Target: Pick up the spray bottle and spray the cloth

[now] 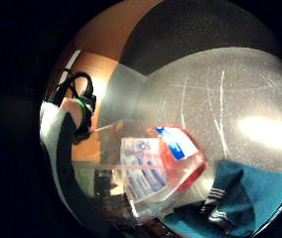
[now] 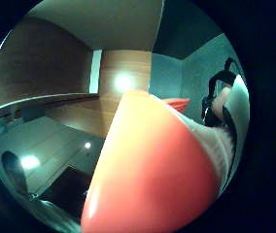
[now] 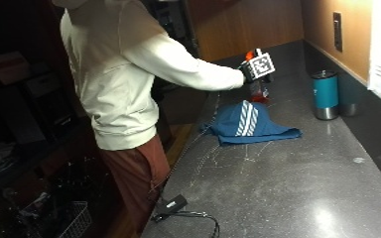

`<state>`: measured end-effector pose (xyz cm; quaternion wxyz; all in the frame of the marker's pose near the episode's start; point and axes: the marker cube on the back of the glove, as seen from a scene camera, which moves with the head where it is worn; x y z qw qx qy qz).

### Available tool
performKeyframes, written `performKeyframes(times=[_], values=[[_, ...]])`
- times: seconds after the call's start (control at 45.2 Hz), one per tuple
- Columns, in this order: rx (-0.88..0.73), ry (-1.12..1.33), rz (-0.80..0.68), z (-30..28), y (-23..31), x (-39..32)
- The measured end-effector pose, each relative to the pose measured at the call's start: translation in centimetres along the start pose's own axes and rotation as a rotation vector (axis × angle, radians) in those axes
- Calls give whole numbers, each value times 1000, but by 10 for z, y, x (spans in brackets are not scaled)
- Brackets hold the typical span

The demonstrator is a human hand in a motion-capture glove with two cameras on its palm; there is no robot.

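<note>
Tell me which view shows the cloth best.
The outside view: the whole blue cloth with white stripes lies crumpled on the counter, beside the spray bottle in the right hand. The little finger side palm view catches only part of it; the thumb side view shows none.

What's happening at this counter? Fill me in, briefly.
A person standing at the dark counter holds the spray bottle in the gloved right hand, with the bottle lifted just beyond the blue cloth. The cloth lies crumpled on the counter, its white stripes facing up. The palm views show the bottle's clear body and orange top close against the hand. No spray is visible. A teal tumbler stands further along, near the wall.
</note>
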<state>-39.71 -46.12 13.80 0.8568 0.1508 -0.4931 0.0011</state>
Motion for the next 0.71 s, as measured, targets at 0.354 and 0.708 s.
performKeyframes(times=[0.354,0.708], values=[[-337,198,-103,-114,53,-3],[-323,267,-175,-189,83,-30]])
